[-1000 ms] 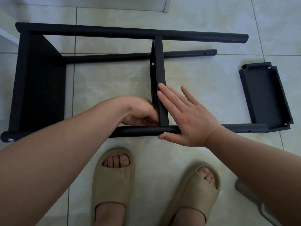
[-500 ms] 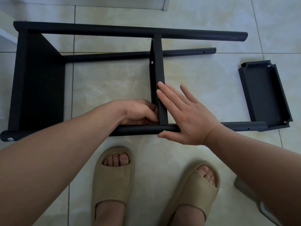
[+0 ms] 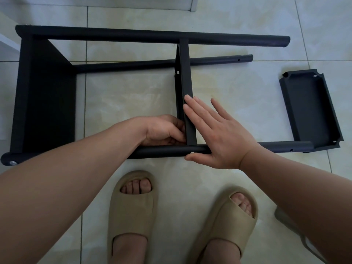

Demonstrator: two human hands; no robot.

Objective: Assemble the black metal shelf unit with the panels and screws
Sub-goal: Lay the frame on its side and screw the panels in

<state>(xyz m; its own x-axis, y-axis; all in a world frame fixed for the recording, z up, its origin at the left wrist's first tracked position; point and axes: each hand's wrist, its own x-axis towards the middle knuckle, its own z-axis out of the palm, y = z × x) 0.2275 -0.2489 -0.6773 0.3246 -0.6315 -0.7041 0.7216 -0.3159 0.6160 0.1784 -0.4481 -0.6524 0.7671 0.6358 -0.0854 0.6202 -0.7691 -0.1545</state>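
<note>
The black shelf frame (image 3: 152, 36) lies on its side on the tiled floor, with one panel (image 3: 45, 100) fixed at its left end. A middle panel (image 3: 185, 77) stands edge-up between the tubes. My right hand (image 3: 219, 134) lies flat, fingers straight, against this panel's right face, its thumb beside a silver screw (image 3: 192, 153) in the near tube (image 3: 165, 150). My left hand (image 3: 163, 130) is curled at the panel's left side, at the corner with the near tube; what its fingers hold is hidden. A loose panel (image 3: 310, 109) lies at the right.
My two feet in beige slippers (image 3: 131, 206) stand just below the near tube. A grey object (image 3: 283, 218) shows at the lower right behind my right arm. White furniture edges sit at the far left and top. Another screw head (image 3: 13, 163) is at the tube's left end.
My left hand has shifted slightly down toward the near tube at the panel's corner. My right hand stays flat on the panel.
</note>
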